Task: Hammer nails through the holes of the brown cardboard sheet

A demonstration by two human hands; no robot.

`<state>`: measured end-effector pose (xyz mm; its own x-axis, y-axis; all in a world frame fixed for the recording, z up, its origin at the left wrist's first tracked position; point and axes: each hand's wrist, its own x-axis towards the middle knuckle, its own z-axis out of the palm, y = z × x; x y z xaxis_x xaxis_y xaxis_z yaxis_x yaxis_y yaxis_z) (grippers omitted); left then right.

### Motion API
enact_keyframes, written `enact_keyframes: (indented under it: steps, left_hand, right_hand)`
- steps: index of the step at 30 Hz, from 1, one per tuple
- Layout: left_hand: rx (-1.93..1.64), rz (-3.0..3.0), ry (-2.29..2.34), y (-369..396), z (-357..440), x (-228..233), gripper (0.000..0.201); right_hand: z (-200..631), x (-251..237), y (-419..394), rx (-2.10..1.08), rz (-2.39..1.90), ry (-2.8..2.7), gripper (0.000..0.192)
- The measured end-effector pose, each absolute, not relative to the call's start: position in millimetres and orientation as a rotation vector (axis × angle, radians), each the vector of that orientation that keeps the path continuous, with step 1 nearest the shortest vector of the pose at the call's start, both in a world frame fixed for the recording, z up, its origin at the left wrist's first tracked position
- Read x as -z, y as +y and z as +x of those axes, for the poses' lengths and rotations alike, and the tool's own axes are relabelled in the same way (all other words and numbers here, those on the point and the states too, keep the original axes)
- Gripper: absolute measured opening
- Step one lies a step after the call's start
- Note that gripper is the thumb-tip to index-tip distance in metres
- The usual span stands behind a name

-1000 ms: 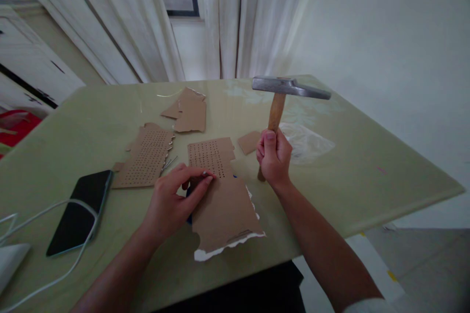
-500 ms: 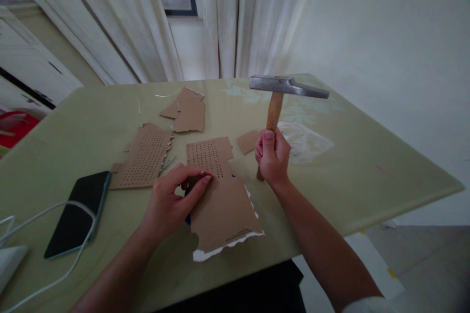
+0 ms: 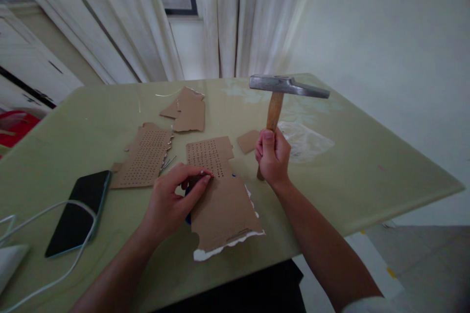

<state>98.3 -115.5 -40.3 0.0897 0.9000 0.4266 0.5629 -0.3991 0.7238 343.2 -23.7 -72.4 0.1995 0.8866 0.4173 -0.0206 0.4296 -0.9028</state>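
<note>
Left of the central cardboard sheet [image 3: 225,212] lies a flat, glossy black phone [image 3: 75,222], then a hole-punched, ragged-edged panel [image 3: 143,159]. The left hand [image 3: 172,195] pinches a small metal nail [image 3: 202,172], mostly hidden, over the sheet. Right of it, the right hand [image 3: 273,159] grips the wooden-handled steel hammer [image 3: 275,110] upright. Both poses match half a second ago. Crumpled clear plastic [image 3: 310,142] lies farther right.

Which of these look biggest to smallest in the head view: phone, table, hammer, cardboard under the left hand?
1. Table
2. Cardboard under the left hand
3. Phone and hammer: too unsure to rank, because the right hand covers part of the hammer.
</note>
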Motion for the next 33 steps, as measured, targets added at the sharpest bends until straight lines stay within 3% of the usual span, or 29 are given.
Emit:
enact_keyframes:
  steps: [33]
  left_hand:
    - [-1.232, 1.93, 1.467, -109.4, 97.1, 42.1, 0.011]
  right_hand:
    - [341.0, 71.6, -26.1, -0.78, -0.907, -1.233, 0.05]
